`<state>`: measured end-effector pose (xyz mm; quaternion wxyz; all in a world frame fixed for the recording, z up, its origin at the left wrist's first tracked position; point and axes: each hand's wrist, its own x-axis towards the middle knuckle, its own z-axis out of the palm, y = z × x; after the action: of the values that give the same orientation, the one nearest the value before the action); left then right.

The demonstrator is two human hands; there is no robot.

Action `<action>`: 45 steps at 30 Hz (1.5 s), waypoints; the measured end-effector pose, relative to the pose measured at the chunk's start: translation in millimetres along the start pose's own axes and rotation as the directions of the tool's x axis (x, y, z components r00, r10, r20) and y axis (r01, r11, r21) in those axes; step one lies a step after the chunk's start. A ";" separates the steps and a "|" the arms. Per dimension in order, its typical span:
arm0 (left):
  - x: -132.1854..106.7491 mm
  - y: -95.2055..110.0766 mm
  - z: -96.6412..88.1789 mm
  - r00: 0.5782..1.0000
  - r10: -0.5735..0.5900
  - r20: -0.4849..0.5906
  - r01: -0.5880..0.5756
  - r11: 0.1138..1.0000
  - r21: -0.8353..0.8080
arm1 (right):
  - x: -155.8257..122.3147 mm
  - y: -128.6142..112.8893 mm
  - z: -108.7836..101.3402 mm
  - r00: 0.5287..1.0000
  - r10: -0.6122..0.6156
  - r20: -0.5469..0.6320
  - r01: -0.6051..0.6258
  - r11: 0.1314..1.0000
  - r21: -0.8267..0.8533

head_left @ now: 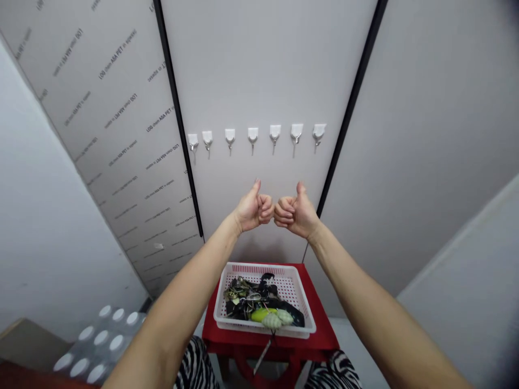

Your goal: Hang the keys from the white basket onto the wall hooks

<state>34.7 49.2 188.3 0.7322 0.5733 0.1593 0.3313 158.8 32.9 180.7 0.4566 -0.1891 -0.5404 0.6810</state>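
My left hand (255, 208) is a fist with its thumb pointing up, holding nothing. Mirroring it, my right hand (297, 212) is also closed with the thumb raised and nothing in it. The knuckles of both hands meet or nearly meet in front of the pale wall panel (263, 70). Above them runs a row of several white adhesive hooks (253, 134). Below the hands, a white perforated plastic basket (298, 292) holds a heap of keys and keychains (243, 292), with a yellow-green piece (263, 313) and pale green charms (278, 319) at its front.
The basket sits on a red cloth-covered stool (320, 327) between my knees. At lower left stand several white-capped bottles (101, 337) beside a brown box (30, 346). Black strips (352, 102) edge the wall panel, and a printed panel (117, 124) rises at left.
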 end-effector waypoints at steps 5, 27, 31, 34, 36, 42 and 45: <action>-3.0 -9.2 1.0 0.998 -0.055 -0.042 0.056 0.998 0.023 | -5.6 7.0 -2.0 0.995 0.048 -0.083 -0.056 0.994 -0.097; -110.6 -169.8 0.1 0.947 0.186 -0.262 0.154 0.455 0.877 | -122.5 139.6 -13.5 0.965 0.230 -0.129 -0.237 0.545 -0.804; -110.4 -171.1 1.2 0.946 0.191 -0.260 0.170 0.392 0.904 | -119.0 140.3 -14.7 0.969 0.144 -0.201 -0.248 0.588 -0.770; -112.6 -170.4 2.4 0.944 0.189 -0.269 0.177 0.396 0.901 | -114.6 140.0 -21.4 0.929 0.049 -0.367 -0.302 0.674 -0.674; -113.1 -169.3 2.6 0.937 0.186 -0.295 0.186 0.450 0.874 | -110.4 136.6 -26.2 0.878 -0.010 -0.479 -0.302 0.765 -0.569; -103.3 -172.1 -1.4 0.883 0.152 -0.444 0.191 0.749 0.635 | -95.8 114.0 -25.0 0.776 -0.035 -0.629 -0.087 0.983 -0.162; -92.5 -175.8 -4.0 0.870 0.081 -0.487 0.214 0.827 0.521 | -90.6 105.2 -18.5 0.786 -0.027 -0.618 0.029 1.000 -0.007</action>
<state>17.9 -31.3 7.4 0.4790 0.6530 0.4492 0.3774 175.2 -31.5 57.4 0.6185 -0.3927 -0.3632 0.5756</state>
